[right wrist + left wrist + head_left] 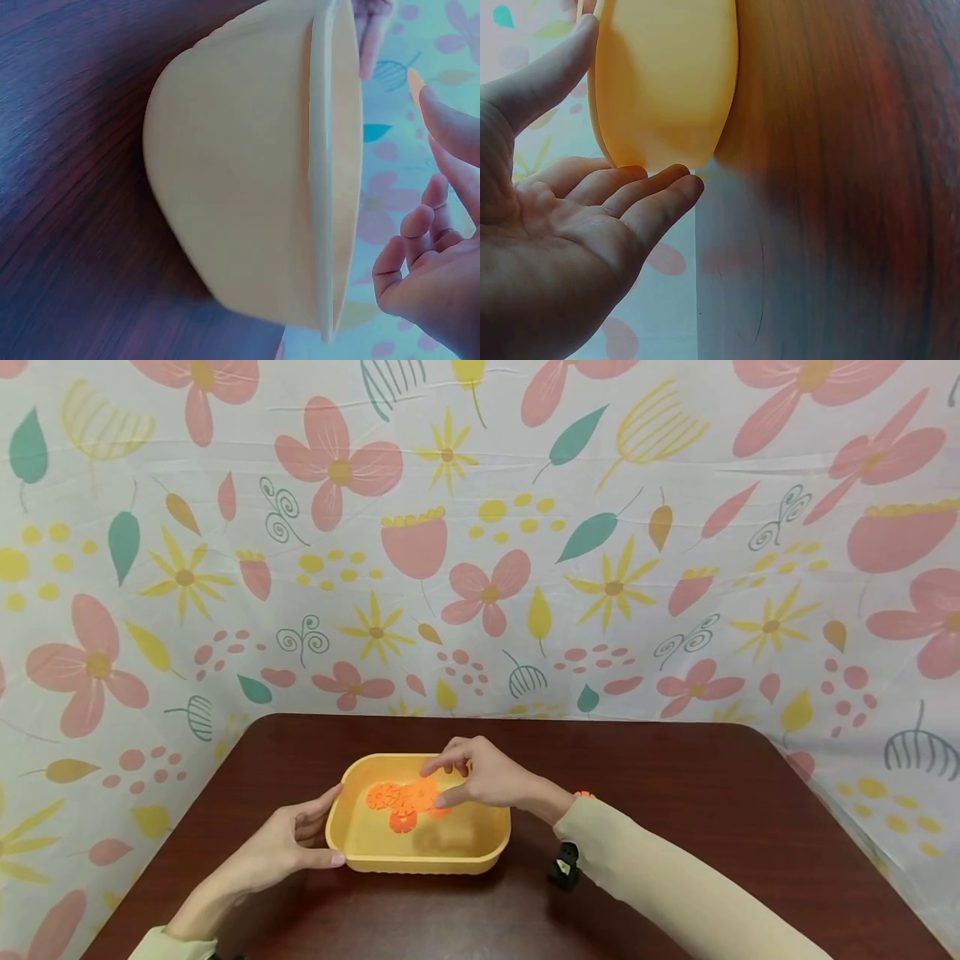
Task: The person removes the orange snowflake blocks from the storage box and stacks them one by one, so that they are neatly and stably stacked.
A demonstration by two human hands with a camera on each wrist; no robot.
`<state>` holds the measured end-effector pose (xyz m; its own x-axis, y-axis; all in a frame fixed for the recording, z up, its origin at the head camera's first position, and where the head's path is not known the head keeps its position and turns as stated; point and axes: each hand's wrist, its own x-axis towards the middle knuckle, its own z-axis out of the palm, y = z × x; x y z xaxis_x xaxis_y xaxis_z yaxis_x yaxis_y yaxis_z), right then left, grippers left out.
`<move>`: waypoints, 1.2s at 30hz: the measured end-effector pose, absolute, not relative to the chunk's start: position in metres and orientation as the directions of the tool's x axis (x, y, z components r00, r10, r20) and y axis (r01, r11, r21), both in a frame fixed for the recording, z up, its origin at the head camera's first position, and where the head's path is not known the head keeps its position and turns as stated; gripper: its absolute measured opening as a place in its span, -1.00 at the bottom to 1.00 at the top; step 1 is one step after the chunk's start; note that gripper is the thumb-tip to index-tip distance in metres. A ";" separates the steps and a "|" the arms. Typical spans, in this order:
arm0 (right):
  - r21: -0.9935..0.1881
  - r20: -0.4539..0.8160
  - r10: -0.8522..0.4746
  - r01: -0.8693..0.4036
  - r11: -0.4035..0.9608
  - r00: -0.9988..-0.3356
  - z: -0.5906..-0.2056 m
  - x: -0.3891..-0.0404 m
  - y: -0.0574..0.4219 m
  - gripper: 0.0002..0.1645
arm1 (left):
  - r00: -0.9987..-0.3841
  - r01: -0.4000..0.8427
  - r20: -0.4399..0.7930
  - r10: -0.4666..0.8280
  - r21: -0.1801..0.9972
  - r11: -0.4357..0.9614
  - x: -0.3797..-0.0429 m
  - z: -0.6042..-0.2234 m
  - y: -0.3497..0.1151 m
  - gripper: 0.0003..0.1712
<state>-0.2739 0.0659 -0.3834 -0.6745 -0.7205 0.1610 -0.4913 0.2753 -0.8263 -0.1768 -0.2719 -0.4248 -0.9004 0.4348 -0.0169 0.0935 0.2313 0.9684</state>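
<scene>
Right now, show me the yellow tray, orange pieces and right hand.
Yellow tray (pixel 420 865): head view, front rim.
Orange pieces (pixel 405 800): head view, middle of the pile.
Right hand (pixel 487 772): head view, back of the hand.

- yellow rectangular tray (pixel 420 865): 1
- orange flower-shaped pieces (pixel 402 821): at least 4 in the tray; they overlap, exact count can't be told
- orange object (pixel 585 794) behind right cuff: 1, mostly hidden, kind unclear
- hands: 2, one left hand (pixel 272 846), one right hand (pixel 483 772)
- pale sleeves (pixel 667 885): 2
- black wrist device (pixel 564 867): 1 at right cuff, plus 1 dark sliver (pixel 225 957) at left cuff, too cropped to identify
- dark wood table (pixel 637 777): 1
- floral-print cloth backdrop (pixel 487 635): 1
</scene>
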 end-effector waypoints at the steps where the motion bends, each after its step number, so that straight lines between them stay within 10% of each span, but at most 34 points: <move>1: -0.829 0.162 -0.714 -0.486 0.276 -0.681 -0.383 -0.273 0.070 -0.54 | -0.900 0.094 -0.017 0.435 0.968 0.232 -0.177 -0.425 -0.272 0.13; 36: -0.826 0.155 -0.379 -0.330 0.456 -0.912 -0.416 -0.250 0.245 -0.57 | -0.908 0.115 -0.015 0.419 0.953 0.282 -0.177 -0.426 -0.274 0.12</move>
